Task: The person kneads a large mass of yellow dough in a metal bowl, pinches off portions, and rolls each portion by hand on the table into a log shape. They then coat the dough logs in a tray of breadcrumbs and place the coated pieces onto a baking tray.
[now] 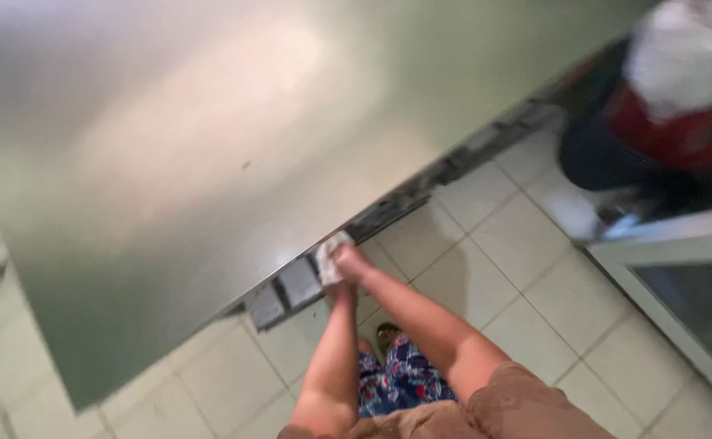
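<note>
**Both hands on a white cloth at the bottom edge of a steel panel**

Landmark: the large, flat, grey-green brushed-steel panel (209, 162), which fills most of the head view & runs diagonally from lower left to upper right.

Right hand (350, 262) is closed w/ fingers curled over a small crumpled white cloth (330, 256), pressing it against the panel's bottom edge, approx. midway along that edge. Left hand (341, 294) sits just below the right one, a bit further from the panel; mostly hidden behind the right forearm, so can't tell if it's open or closed, or whether it touches the cloth. Both arms are bare & stretched out toward the panel edge.

Along the panel's bottom edge runs a dark metal strip w/ rectangular blocks (287, 293), blurred; the cloth is touching or right at this strip.

Below the panel: pale square floor tiles w/ dark grout (502, 244). Near the person's body, away from the panel, blue-red patterned fabric (404, 382) & tan shorts or skirt (518, 406).

To the panel's upper-right end, well apart from the hands: another person (673, 106), blurred, in white, red & dark clothing. Right of that, a white-framed grey panel (689, 284) along the pic's edge.
</note>
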